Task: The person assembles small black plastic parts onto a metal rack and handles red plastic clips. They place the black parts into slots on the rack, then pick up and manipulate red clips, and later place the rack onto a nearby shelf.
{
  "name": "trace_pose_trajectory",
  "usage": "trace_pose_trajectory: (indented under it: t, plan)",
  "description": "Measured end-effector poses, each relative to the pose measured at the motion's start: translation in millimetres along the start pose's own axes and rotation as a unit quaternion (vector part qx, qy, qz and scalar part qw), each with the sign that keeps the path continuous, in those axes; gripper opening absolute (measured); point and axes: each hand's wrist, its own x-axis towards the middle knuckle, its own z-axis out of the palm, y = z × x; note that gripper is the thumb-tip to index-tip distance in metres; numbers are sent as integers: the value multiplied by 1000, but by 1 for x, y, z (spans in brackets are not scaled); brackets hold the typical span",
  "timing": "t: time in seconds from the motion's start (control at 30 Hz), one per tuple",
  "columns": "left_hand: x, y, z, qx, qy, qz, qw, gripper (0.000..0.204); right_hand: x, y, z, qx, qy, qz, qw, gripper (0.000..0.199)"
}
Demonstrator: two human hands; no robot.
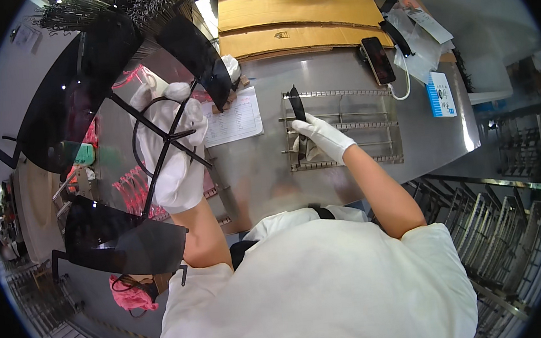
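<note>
My left hand [153,149], in a white glove, is closed around a black wire frame [165,138] with crossed rods and a ring. Large dark see-through curved panels [123,241] with small hooked ends are grouped around the frame, close to the camera, and partly cover the hand. My right hand [324,138], also gloved in white, grips a narrow dark curved piece [297,106], seen nearly edge-on. That hand is over a flat metal rack [362,125] with notched bars, which lies on the metal table [258,170].
A phone [377,61] with a white cable lies beyond the rack, beside a cardboard sheet [299,14]. A blue-and-white box [441,94] stands at the right edge. Printed paper [241,115] lies near my left hand. Dark bristle-like wires [112,10] hang upper left; metal racks [492,234] stand lower right.
</note>
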Motion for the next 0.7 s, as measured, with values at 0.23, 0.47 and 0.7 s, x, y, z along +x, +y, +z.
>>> trace_pose_trajectory:
  t: [0.23,0.47,0.7]
  plan:
    - [-3,1,-1,2,-15,-15,1000,50,-3,-3,0,-89,-48,25,995,47]
    - [-5,-11,18,218,48,-17,975,98,-16,-29,37,-565,170,-70,804,91]
    - [-5,-16,29,174,-66,-170,968,80,-62,-70,24,-457,224,-451,733,114]
